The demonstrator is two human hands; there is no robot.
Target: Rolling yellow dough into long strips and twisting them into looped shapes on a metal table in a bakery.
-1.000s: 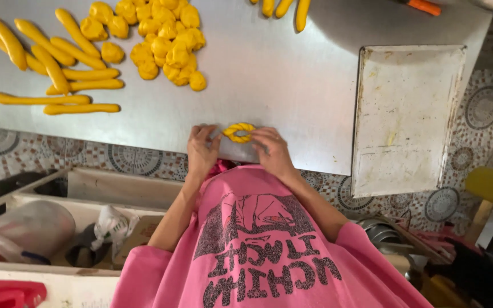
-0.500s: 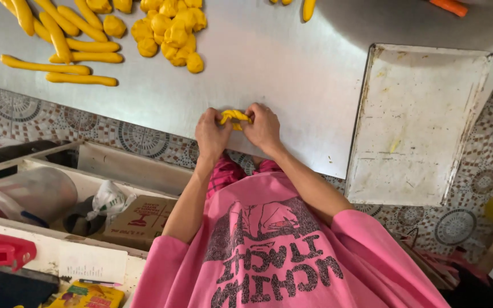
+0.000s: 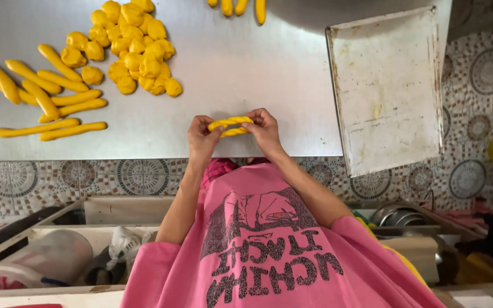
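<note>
Pinching a twisted yellow dough rope [image 3: 230, 126] by its ends, the left hand [image 3: 202, 140] and right hand [image 3: 265, 130] hold it just above the metal surface [image 3: 246, 68]. Even, gentle tension between the fingers would likely keep the twist tidy.

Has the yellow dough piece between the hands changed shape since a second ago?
Yes. The dough piece was a small ring near the steel table front edge; now it is a longer twisted rope, stretched sideways between left hand and right hand.
</note>
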